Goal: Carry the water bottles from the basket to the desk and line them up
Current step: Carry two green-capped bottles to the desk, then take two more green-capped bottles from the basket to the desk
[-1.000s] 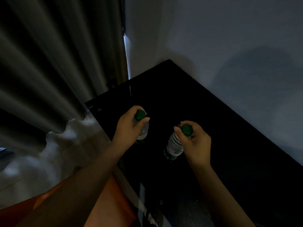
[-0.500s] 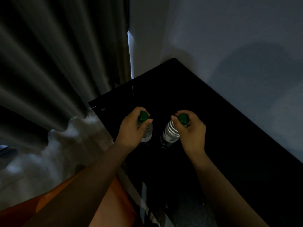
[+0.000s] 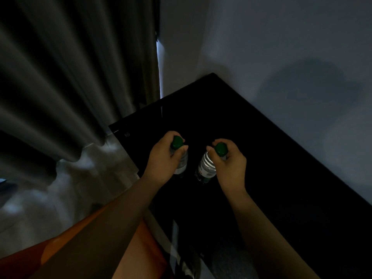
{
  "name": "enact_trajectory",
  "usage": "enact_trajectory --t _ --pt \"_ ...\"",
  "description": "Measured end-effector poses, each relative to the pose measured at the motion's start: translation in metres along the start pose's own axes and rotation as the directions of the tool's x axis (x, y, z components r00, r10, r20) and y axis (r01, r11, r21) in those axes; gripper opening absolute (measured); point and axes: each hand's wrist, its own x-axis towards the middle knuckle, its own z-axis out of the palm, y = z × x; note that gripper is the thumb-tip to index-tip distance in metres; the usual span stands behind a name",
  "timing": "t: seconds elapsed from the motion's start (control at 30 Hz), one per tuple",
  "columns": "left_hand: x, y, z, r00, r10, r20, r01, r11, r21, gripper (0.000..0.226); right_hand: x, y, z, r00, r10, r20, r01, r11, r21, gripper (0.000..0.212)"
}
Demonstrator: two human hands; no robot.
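bottles (image 3: 206,168) (two) | held by left hand (image 3: 163,164), right hand (image 3: 231,168) | seemingly on desk (image 3: 261,158)

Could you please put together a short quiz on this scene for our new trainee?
1. True or false: the left hand and the right hand each grip a water bottle near its cap.
2. The left bottle and the right bottle are capped in: A red, B green, C white.
3. What hangs to the left of the desk?

Key: 1 true. 2 B. 3 the curtain.
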Motion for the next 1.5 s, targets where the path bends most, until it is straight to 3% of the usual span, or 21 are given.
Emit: enact_trajectory --t 0.17,0.27,0.33,0.4,0.5,0.63,0.77,1.0,1.17,1.27,1.5 --pt "0.002 0.007 -0.002 0.999 -0.036 0.008 0.036 0.999 0.03 0.02 -0.001 -0.004 -0.015 0.981 0.141 0.131 -0.124 0.984 -0.127 0.055" --pt "0.005 0.011 -0.005 0.998 -0.064 0.031 0.06 0.992 0.11 0.02 -0.011 -0.006 -0.037 0.954 0.229 0.195 -0.164 0.939 -0.302 0.069" --pt "0.009 0.013 -0.008 0.993 -0.073 0.088 0.055 0.98 0.193 0.023 -0.025 -0.008 -0.057 0.92 0.299 0.252 -0.139 0.852 -0.504 0.062" --pt "0.013 0.019 -0.012 0.985 -0.062 0.159 0.014 0.958 0.285 0.03 -0.042 -0.011 -0.073 0.86 0.388 0.333 -0.04 0.7 -0.713 0.047" --pt "0.016 0.034 -0.018 0.977 0.006 0.212 -0.092 0.914 0.395 0.04 -0.068 -0.018 -0.092 0.792 0.494 0.357 0.039 0.543 -0.839 0.035" --pt "0.003 0.061 -0.016 0.933 0.092 0.348 -0.262 0.836 0.482 0.043 -0.097 -0.018 -0.116 0.787 0.532 0.313 -0.031 0.54 -0.841 0.031" --pt "-0.031 0.083 -0.006 0.862 0.165 0.48 -0.403 0.797 0.45 0.039 -0.122 -0.016 -0.141 0.815 0.543 0.202 -0.131 0.512 -0.849 0.025" --pt "-0.105 0.123 0.044 0.666 0.078 0.742 -0.567 0.699 0.435 0.04 -0.177 -0.028 -0.193 0.828 0.559 0.049 -0.281 0.489 -0.826 0.015" --pt "-0.154 0.154 0.09 0.533 0.054 0.844 -0.647 0.669 0.365 0.037 -0.234 -0.043 -0.24 0.815 0.572 -0.096 -0.424 0.475 -0.771 0.027" --pt "-0.194 0.178 0.124 0.454 0.057 0.889 -0.689 0.655 0.31 0.034 -0.284 -0.047 -0.273 0.788 0.586 -0.189 -0.527 0.481 -0.701 0.029" --pt "-0.309 0.227 0.198 0.188 0.042 0.981 -0.775 0.62 0.122 0.036 -0.404 -0.051 -0.346 0.685 0.624 -0.376 -0.713 0.47 -0.52 0.027"
